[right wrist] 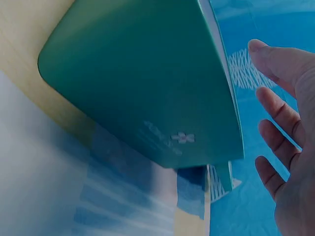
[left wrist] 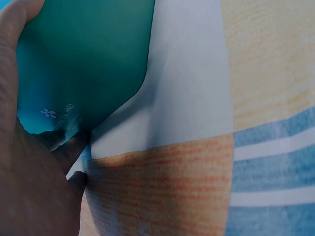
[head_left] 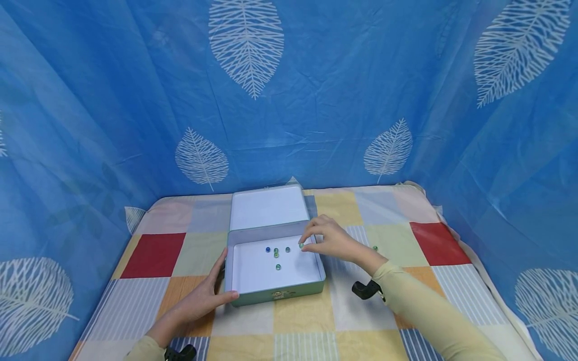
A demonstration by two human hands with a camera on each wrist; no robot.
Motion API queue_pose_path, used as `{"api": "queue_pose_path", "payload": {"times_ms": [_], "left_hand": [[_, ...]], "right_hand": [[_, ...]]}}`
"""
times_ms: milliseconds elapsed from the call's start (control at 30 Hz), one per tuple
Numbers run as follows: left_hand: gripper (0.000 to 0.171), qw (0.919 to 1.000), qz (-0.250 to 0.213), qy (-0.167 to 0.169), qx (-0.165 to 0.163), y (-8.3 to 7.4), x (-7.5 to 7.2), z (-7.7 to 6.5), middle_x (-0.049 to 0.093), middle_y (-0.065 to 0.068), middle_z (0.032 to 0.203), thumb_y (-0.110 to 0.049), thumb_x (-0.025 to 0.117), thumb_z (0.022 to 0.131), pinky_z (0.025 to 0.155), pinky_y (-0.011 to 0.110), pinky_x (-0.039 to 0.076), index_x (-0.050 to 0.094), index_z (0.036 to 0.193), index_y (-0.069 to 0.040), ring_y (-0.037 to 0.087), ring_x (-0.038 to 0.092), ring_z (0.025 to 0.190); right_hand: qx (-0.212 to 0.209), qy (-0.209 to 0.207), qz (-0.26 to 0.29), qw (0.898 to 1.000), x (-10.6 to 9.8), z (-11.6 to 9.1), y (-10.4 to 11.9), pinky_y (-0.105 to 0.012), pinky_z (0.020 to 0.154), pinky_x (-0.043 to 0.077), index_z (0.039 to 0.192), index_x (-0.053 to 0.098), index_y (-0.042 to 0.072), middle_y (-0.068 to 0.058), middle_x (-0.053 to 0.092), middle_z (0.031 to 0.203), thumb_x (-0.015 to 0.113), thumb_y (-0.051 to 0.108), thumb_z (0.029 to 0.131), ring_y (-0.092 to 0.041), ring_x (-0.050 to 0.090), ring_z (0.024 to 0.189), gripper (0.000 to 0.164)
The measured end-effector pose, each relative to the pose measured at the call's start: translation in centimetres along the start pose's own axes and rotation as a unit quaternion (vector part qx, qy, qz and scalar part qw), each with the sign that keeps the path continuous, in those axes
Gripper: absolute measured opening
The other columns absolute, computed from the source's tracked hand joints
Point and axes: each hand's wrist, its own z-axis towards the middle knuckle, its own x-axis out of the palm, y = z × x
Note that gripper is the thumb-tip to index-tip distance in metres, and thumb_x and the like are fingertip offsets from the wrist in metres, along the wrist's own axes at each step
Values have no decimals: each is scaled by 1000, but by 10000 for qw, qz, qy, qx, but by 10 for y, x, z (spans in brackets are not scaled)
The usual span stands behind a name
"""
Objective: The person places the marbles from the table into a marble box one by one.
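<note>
A green metal box (head_left: 293,293) with a white inside stands with its hinged lid (head_left: 268,205) laid back. Several glass marbles lie on its floor, among them a blue marble (head_left: 268,249) and a green one (head_left: 278,267). My right hand (head_left: 331,239) reaches over the right rim and pinches a pale green marble (head_left: 301,245) between thumb and index finger. The right wrist view has this hand (right wrist: 290,113) beside the box's side wall (right wrist: 142,83), the marble hidden. With fingers along the left wall and thumb at the front-left corner, my left hand (head_left: 205,296) rests against the box.
Another green marble (head_left: 375,248) lies on the checked tablecloth (head_left: 302,321), right of the box and close behind my right forearm. A blue leaf-patterned curtain (head_left: 298,125) hangs at the back and both sides.
</note>
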Motion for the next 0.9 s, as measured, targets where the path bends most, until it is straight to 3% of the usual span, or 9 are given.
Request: {"api": "queue_pose_path", "payload": {"times_ms": [267, 500, 900], "left_hand": [[109, 10000, 52, -9, 17, -1, 0, -1, -10, 11, 171, -39, 74, 94, 116, 72, 7, -12, 161, -46, 40, -4, 154], [109, 10000, 16, 8, -50, -3, 0, -1, -9, 10, 171, -40, 74, 93, 117, 71, 8, -12, 160, -47, 39, -3, 155], [109, 10000, 15, -9, -81, -2, 0, -1, -9, 10, 171, -40, 74, 93, 118, 68, 7, -12, 161, -46, 40, -2, 155]], "right_hand": [[-319, 224, -302, 9988, 10, 3, 10, -48, 99, 39, 97, 78, 36, 16, 60, 109, 81, 35, 89, -15, 49, 113, 8], [-306, 351, -330, 9984, 14, 3, 16, -49, 101, 39, 98, 79, 35, 16, 60, 110, 80, 37, 90, -15, 48, 117, 8], [-168, 83, -177, 9997, 7, -3, 12, -52, 101, 42, 107, 77, 35, 14, 61, 117, 78, 40, 92, -18, 51, 119, 17]]}}
